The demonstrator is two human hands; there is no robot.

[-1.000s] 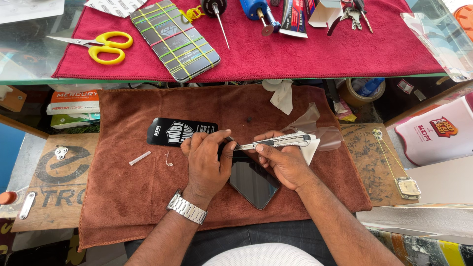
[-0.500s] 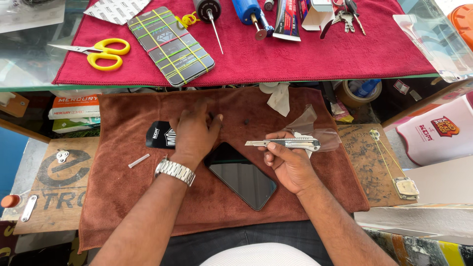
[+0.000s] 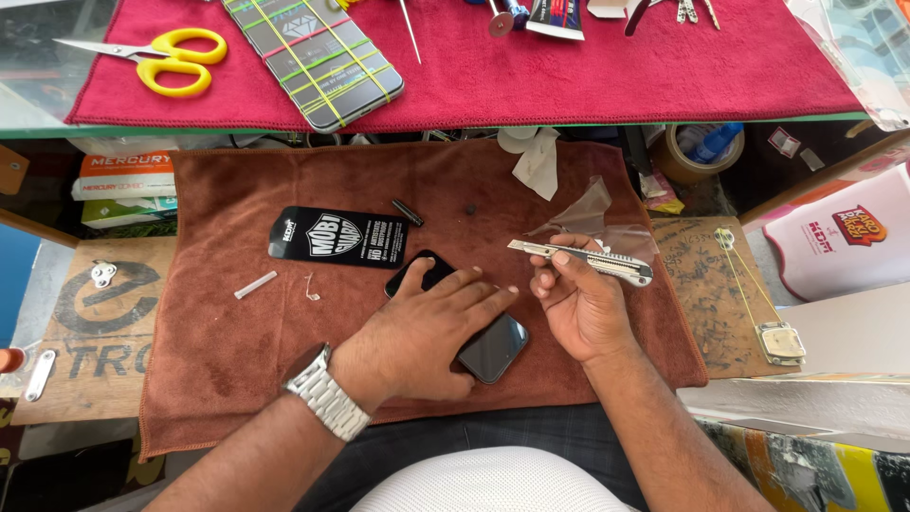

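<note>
Head view: black card package beside phone

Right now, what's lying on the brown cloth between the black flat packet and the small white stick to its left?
In the head view, a small curl of thin white thread lies on the brown cloth, between the black flat packet and the small white stick.

Daylit glass counter, wooden board

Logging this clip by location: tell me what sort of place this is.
Probably a phone repair bench. The left hand presses a dark phone on a brown cloth, the right hand holds a utility knife, and scissors lie nearby.
</note>
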